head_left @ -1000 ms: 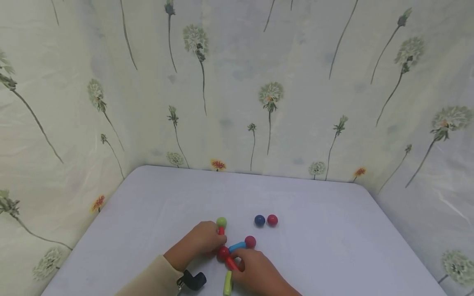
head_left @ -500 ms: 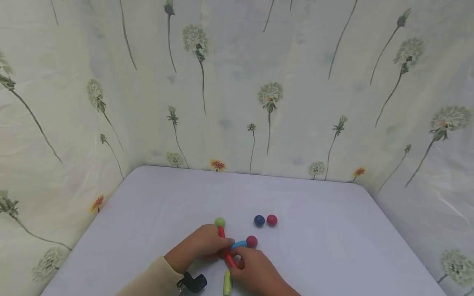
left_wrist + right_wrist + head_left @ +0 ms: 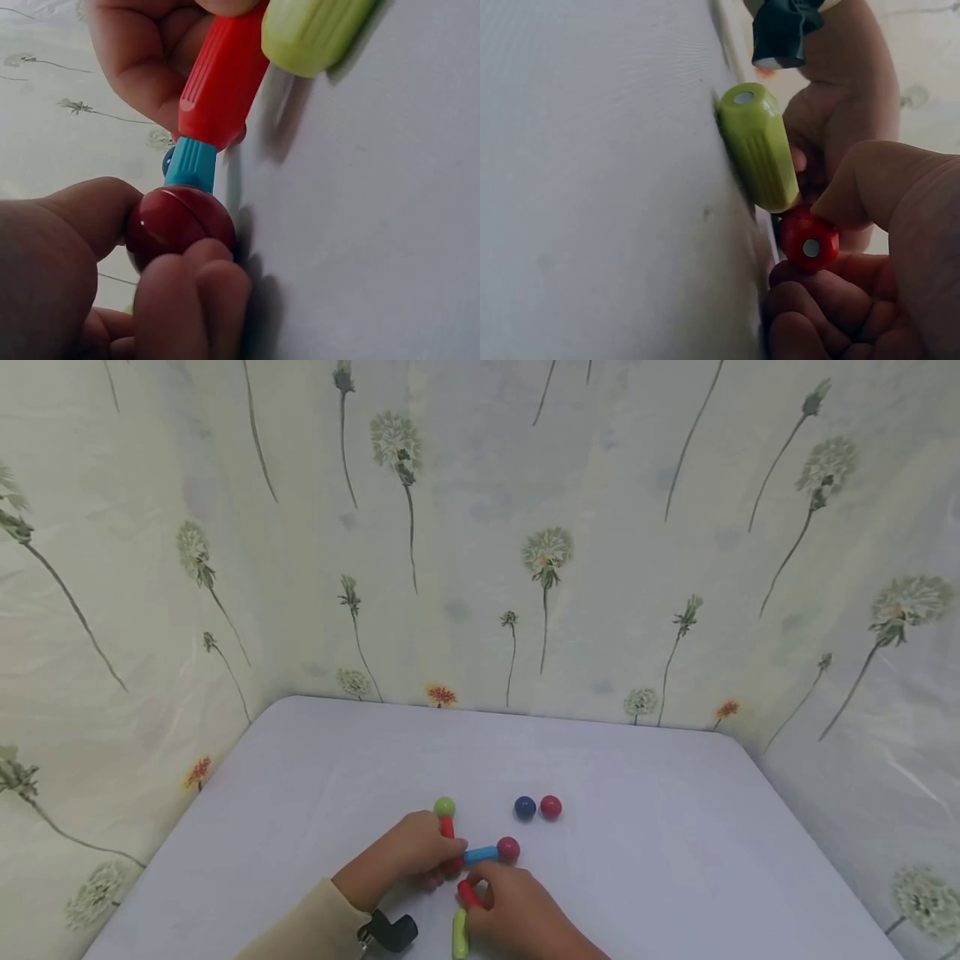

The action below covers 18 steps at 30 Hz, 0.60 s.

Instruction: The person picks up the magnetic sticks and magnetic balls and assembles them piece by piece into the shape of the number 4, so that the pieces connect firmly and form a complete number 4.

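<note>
My left hand (image 3: pixel 412 847) grips a red ball (image 3: pixel 176 225) between thumb and fingers. From that ball a red rod (image 3: pixel 447 828) runs away to a lime green ball (image 3: pixel 445 807), and a blue rod (image 3: pixel 480 855) runs right to a crimson ball (image 3: pixel 508 849). Thumb and fingers of my right hand (image 3: pixel 513 906) pinch another red rod (image 3: pixel 810 244), which has a grey disc in its end. In the head view a small gap parts this rod from the gripped ball. Beside the right hand lies a lime green rod (image 3: pixel 759 146) on the table.
A dark blue ball (image 3: pixel 525 807) and another red ball (image 3: pixel 551 807) sit side by side farther back on the white table (image 3: pixel 637 852). A black device (image 3: pixel 393 932) is worn at the left wrist. Flower-patterned sheeting (image 3: pixel 465 527) stands behind and beside the table.
My left hand has shifted from beside the far red rod onto the red ball. The right hand's red rod, earlier against that ball, now stands slightly apart from it.
</note>
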Tool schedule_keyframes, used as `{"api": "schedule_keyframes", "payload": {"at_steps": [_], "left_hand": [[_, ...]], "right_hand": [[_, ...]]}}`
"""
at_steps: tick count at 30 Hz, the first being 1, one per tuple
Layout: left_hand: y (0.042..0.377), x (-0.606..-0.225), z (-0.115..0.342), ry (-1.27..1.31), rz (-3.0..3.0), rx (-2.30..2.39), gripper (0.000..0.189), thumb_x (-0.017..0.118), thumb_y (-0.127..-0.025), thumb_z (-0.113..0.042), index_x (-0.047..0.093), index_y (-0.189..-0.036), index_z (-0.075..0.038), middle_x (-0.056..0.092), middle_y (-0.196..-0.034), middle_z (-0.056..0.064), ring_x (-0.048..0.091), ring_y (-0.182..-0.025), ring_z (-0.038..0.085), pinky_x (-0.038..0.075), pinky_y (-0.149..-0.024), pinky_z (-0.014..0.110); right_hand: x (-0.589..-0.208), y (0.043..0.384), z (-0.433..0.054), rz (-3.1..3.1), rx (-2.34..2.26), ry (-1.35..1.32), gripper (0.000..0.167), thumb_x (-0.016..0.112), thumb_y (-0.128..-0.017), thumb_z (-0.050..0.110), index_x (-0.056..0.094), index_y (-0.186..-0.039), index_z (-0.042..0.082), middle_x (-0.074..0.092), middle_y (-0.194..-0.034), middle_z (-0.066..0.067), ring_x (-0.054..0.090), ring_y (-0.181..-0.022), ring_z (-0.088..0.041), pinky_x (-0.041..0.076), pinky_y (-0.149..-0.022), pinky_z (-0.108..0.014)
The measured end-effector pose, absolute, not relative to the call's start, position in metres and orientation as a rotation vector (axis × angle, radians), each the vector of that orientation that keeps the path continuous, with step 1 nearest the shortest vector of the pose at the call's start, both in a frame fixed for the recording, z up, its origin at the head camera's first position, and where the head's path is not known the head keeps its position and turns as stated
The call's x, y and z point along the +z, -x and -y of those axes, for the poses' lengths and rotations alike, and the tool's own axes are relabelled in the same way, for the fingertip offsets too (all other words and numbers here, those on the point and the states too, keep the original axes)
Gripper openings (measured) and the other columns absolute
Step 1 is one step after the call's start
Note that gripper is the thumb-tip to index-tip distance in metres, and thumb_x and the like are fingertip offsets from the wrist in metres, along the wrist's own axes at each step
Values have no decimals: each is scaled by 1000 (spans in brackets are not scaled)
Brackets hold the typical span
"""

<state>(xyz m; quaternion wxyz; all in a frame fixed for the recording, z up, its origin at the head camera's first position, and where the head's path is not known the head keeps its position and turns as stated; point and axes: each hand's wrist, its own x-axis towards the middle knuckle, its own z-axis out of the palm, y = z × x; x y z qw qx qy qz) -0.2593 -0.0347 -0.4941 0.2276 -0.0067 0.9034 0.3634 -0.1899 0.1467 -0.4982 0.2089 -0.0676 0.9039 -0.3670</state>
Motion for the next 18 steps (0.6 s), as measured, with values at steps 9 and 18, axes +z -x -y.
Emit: {"api": "schedule_keyframes", "payload": {"at_steps": [9, 18], "left_hand": [[258, -491, 36, 29, -2523, 975, 41, 77, -91, -46, 67, -81, -8, 69, -66, 7, 67, -53, 18, 52, -54, 22], [257, -490, 37, 25, -2526, 993, 41, 77, -92, -46, 64, -84, -7, 69, -66, 8, 66, -53, 18, 52, -53, 23]], "right_hand": [[-499, 189, -160, -2533, -1070, 123, 28, 78, -88, 26, 70, -114, 18, 65, -86, -4, 61, -79, -22, 54, -67, -38], [-488, 186, -177, -2554, -1097, -101, 31, 73, -92, 29, 69, -117, 12, 63, -86, -5, 58, -78, -21, 52, -67, -33]]}}
